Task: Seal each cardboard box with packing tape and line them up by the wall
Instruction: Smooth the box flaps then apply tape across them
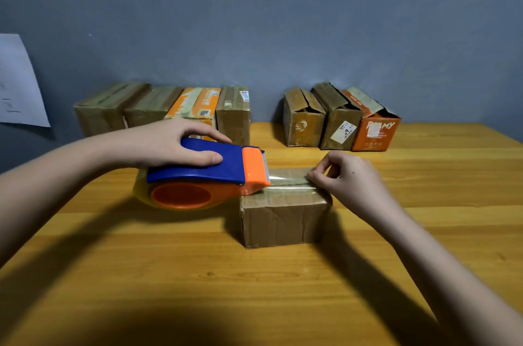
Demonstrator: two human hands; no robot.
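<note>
Nearest you, the wooden desk (254, 289) lies bare apart from the shadow across the bottom of the frame. Just past it, at centre, stands the small box (284, 218) you are sealing, with a strip of clear tape (288, 180) stretched over its top.

Your right hand (348, 178) pinches the free end of the tape at the box's right top edge, thumb and forefinger pressed together. Your left hand (175, 144) is wrapped around the blue handle of the tape dispenser (203, 175), whose orange cutter sits at the box's left top edge.

You look to be mid-seal. The next move probably calls for pressing the tape flat along the seam and tearing it against the blade, then carrying the box back to the row.

Further back, four boxes (164, 110) stand side by side against the grey wall (268, 20) at centre left. Three more boxes (339, 119) at centre right have flaps that look loose, so likely unsealed. A sheet of paper (19, 82) hangs at the left edge, cut off and unreadable. The far side of your box is hidden, and the clear tape is hard to trace.
</note>
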